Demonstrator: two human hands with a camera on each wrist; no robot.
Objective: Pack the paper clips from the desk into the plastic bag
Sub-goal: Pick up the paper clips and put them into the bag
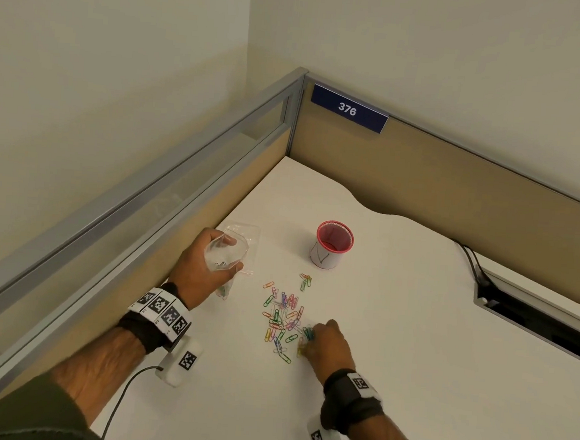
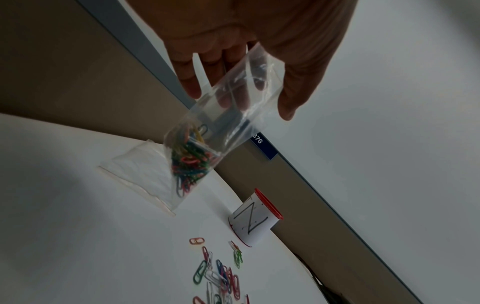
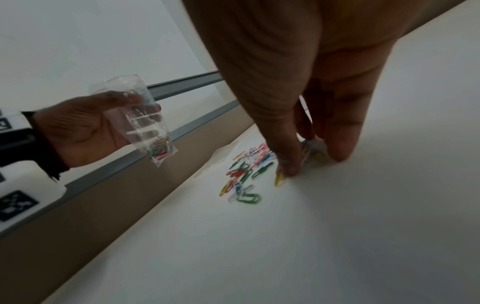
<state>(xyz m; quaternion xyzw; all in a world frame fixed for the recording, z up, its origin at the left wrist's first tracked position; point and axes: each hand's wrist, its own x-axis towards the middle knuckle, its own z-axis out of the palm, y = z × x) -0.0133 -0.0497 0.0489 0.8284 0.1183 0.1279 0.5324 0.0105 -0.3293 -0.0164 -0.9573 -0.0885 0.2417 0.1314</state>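
Left hand: your left hand (image 1: 206,265) curls round the clear plastic bag (image 2: 223,123), raised left of the red cup (image 1: 333,245).
Right hand: your right hand (image 1: 329,344), fingertips (image 3: 291,170) down, pinches coloured paper clips (image 1: 283,319) on the white desk (image 1: 410,348), nearer you than the cup.

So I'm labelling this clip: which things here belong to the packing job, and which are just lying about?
In the job:
- plastic bag, partly filled, held by the left hand
- loose paper clips on the desk
- right hand, fingers gathering clips

Lying about:
- red-rimmed cup
- second, flat plastic bag
- 376 sign
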